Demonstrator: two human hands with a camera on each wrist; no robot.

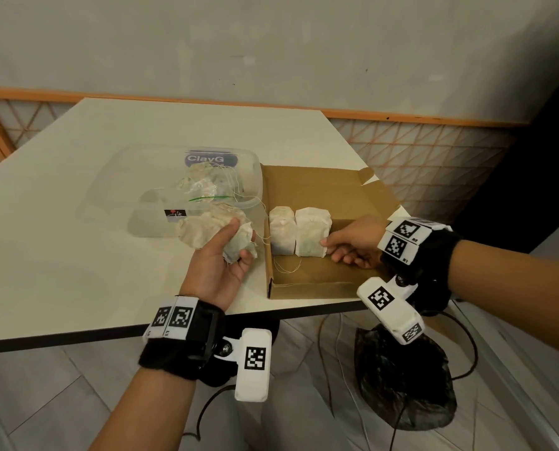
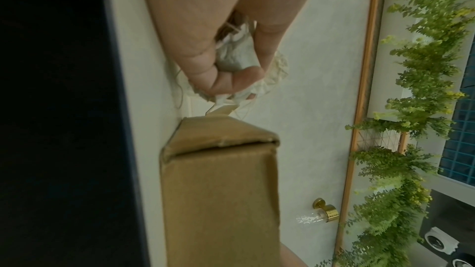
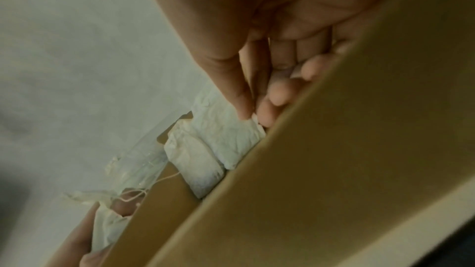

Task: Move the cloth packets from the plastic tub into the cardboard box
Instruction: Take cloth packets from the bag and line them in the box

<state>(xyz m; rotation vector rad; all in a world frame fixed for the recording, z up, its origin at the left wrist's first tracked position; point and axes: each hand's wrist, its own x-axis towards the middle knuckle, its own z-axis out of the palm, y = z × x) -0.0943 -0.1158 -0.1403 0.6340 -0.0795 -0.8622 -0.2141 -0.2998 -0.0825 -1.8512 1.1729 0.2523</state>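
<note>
A clear plastic tub (image 1: 252, 167) on the white table holds several pale cloth packets (image 1: 203, 182). Right of it lies an open cardboard box (image 1: 307, 281) with two packets standing side by side inside. My right hand (image 1: 346, 245) reaches into the box and pinches the lower corner of the right-hand packet (image 1: 312, 232), also seen in the right wrist view as the packet (image 3: 226, 135) under thumb and fingertips (image 3: 267, 113). My left hand (image 1: 226, 252) hovers between tub and box, gripping a bunch of crumpled packets (image 1: 206, 229); the left wrist view shows the bunch (image 2: 236, 56) in the curled fingers.
The tub's clear lid (image 1: 118, 177) lies left of the tub. The box flap (image 1: 320, 187) lies open at the back. The table's front edge (image 1: 109, 333) runs just below my wrists; a black bag (image 1: 401, 385) and cables sit on the floor below.
</note>
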